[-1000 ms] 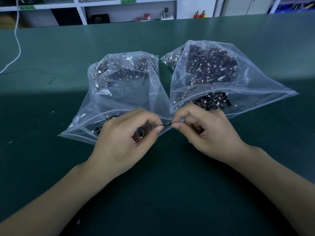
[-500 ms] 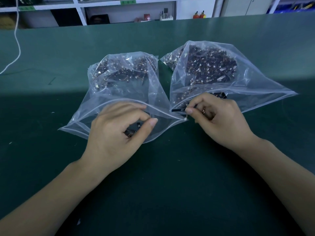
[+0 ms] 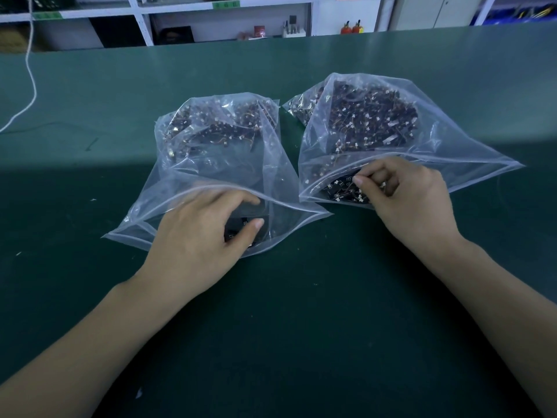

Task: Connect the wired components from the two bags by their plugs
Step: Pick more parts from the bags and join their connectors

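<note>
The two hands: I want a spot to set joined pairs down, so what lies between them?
In the head view, between the left hand and the right hand lie the bags' open mouth edges and bare green mat.

The table (image 3: 90,297) wears a dark green mat, matt and faintly grainy, dotted with pale specks. Both bags are thin clear plastic, glossy and creased, catching white glare along their folds. The left bag (image 3: 211,176) has a thicker, milky strip along its open mouth; the right bag (image 3: 437,152) shows the same ridged edge. Inside each sit dark, dull components (image 3: 373,122) with tiny white plastic plugs and fine reddish-brown wires. A white cord (image 3: 30,73) at the far left looks smooth. The far shelving (image 3: 141,28) is white and painted, with a soft sheen. The left hand (image 3: 199,239) shows blurred through the film; the right hand (image 3: 413,200) is bare.
</note>
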The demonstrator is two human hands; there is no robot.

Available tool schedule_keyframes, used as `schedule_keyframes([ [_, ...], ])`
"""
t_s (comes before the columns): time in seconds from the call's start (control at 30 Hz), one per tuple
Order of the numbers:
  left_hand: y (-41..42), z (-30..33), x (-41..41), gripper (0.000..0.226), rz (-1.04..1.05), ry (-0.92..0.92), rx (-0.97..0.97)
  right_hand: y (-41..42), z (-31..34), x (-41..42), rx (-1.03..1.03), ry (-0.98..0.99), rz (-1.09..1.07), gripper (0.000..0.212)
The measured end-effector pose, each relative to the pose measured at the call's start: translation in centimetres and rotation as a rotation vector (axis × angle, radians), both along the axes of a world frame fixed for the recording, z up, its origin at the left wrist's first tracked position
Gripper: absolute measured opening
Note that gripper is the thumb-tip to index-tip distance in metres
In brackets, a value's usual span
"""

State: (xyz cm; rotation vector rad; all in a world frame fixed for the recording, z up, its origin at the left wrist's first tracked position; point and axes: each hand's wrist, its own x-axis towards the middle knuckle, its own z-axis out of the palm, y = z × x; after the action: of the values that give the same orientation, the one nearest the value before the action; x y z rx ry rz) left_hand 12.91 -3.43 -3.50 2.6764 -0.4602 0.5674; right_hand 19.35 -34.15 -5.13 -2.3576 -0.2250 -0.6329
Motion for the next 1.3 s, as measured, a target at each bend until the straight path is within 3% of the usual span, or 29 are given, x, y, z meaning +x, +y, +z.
schedule_keyframes([
  [0.13, 0.5, -0.2, 0.2, 0.038, 0.096, 0.08, 0.092, -0.1, 0.0, 0.0, -0.045, -0.012, -0.03, 0.004],
  [0.37, 1.0, -0.4, 0.4, 0.043, 0.125, 0.135, 0.074, 0.3, 0.4, -0.5, -0.072, -0.1, 0.027, 0.012],
  [0.53, 0.6, 0.3, 0.2, 0.028, 0.07, 0.046, 0.014, 0.8, 0.5, -0.8, -0.048, -0.107, 0.082, 0.012],
  [0.73, 0.8, 0.8, 0.0, 0.044, 0.006, 0.141, 0.04, 1.6, 0.3, -1.4, 0.002, -0.058, 0.153, 0.012],
  [0.83, 0.8, 0.7, 0.0, 0.04, -0.01, 0.176, 0.026, 1.8, 0.3, -1.6, 0.023, -0.063, 0.175, 0.011],
  [1.03, 0.1, 0.8, -0.2, 0.015, -0.061, 0.086, 0.0, 2.2, 0.4, -2.0, 0.023, -0.099, 0.23, 0.011],
  [1.3, 0.0, 0.7, 0.0, 0.012, -0.175, -0.103, -0.102, 2.5, 0.3, -2.1, 0.034, -0.122, 0.263, 0.009],
])
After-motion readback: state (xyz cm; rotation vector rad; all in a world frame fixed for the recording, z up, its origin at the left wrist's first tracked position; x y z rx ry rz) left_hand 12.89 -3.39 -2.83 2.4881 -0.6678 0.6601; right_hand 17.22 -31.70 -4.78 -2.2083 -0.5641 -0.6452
